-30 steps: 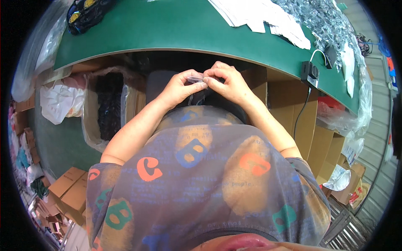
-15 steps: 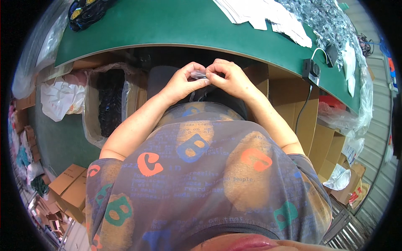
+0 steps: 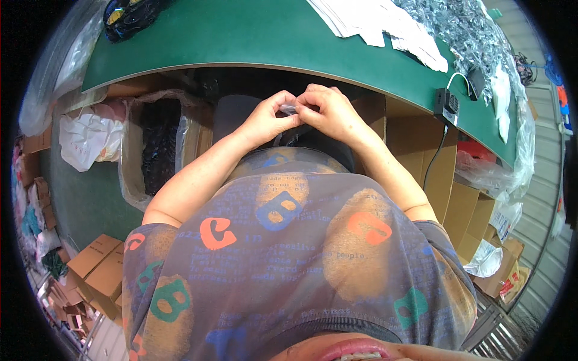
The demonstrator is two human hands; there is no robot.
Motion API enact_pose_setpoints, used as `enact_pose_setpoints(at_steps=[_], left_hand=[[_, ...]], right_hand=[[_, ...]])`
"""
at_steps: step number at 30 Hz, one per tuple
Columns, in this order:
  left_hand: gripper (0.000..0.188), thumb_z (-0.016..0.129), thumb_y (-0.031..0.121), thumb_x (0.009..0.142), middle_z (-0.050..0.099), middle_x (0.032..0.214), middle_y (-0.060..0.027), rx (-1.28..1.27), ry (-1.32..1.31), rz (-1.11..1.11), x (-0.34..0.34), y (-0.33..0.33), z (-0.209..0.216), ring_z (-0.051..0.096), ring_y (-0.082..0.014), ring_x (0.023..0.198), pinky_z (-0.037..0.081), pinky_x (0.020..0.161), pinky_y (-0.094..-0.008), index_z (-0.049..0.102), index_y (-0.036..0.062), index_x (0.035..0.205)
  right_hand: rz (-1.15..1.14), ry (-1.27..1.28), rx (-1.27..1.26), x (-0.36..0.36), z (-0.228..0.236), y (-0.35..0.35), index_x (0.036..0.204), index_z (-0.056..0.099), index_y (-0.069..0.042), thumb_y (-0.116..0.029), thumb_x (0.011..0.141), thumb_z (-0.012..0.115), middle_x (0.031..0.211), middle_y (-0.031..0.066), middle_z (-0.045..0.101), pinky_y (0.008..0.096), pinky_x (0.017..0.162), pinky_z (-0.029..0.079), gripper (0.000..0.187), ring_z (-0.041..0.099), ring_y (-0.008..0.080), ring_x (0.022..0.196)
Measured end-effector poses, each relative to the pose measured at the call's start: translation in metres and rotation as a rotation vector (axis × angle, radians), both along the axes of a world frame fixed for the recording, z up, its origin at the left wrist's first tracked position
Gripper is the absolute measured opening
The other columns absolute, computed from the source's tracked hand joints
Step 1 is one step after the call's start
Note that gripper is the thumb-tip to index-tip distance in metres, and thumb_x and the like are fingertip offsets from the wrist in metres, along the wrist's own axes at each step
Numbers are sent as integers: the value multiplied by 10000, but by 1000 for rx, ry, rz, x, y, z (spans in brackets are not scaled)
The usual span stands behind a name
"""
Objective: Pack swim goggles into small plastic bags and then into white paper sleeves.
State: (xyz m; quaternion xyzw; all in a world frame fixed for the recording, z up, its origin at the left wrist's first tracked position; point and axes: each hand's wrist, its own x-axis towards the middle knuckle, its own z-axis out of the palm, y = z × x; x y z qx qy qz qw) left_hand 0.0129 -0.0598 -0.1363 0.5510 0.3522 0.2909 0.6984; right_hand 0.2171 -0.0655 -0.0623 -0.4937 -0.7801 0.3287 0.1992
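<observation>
Just short of the table's near edge, over my lap, my left hand (image 3: pixel 271 119) and my right hand (image 3: pixel 330 112) meet at the fingertips. Both are closed in a pinch on a small piece of clear plastic (image 3: pixel 288 109). It looks thin and shiny, like a bit of film or a small bag. My fingers cover most of it, so its full shape is hidden. More see-through material seems to hang below the hands, dim against the dark background.
Ahead is a green table (image 3: pixel 241 45) with white papers (image 3: pixel 379 30), a heap of clear plastic packets (image 3: pixel 460 36), a black power adapter (image 3: pixel 447 103) and a black bundle (image 3: pixel 129 21). A lined box (image 3: pixel 129 150) stands left; cardboard boxes (image 3: pixel 421 162) stand right.
Both hands stay in nearly the same place. Less of the clear plastic shows between the fingers now, and the fingertips have shifted slightly.
</observation>
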Motion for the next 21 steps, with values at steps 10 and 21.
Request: enact_pose_setpoints(at_steps=[10, 21], left_hand=[[289, 813, 207, 886, 650, 985, -10, 6, 35, 18, -2, -1, 6, 598, -97, 936, 502, 840, -282, 620, 68, 1050], [367, 829, 203, 866, 667, 1074, -16, 19, 56, -109, -13, 4, 36, 614, -94, 976, 514, 854, -279, 638, 74, 1151]], right_hand=[[-20, 92, 11, 14, 2, -5, 1032, 736, -57, -183, 899, 709, 860, 90, 657, 371, 724, 528, 185, 671, 263, 781], [91, 60, 110, 11, -6, -17, 1011, 665, -67, -152, 951, 626, 895, 77, 617, 391, 834, 458, 111, 615, 261, 877]])
